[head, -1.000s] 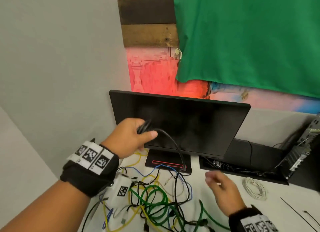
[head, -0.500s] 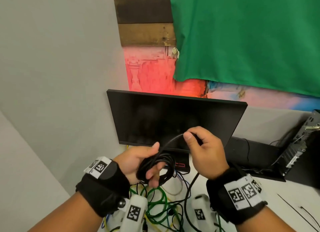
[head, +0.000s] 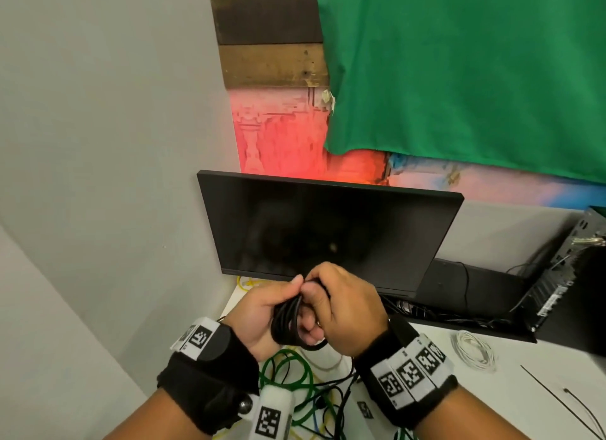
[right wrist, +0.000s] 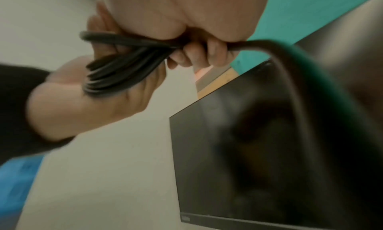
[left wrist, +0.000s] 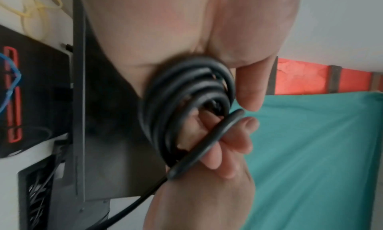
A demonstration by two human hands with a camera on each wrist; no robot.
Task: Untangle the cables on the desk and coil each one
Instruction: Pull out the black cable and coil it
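The left hand (head: 262, 311) gripped the black cable (head: 288, 321) as a coil above the desk's (head: 524, 390) left edge, so the right hand (head: 347, 308), fingers curled round the free strand, could lay another loop, with open room before the monitor (head: 328, 226).

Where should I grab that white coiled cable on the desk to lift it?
Probably across the white coiled cable's bundled loops on its near edge, coming from above: it lies flat on the desk, apart from the tangle, so pinching several loops together should keep it coiled.
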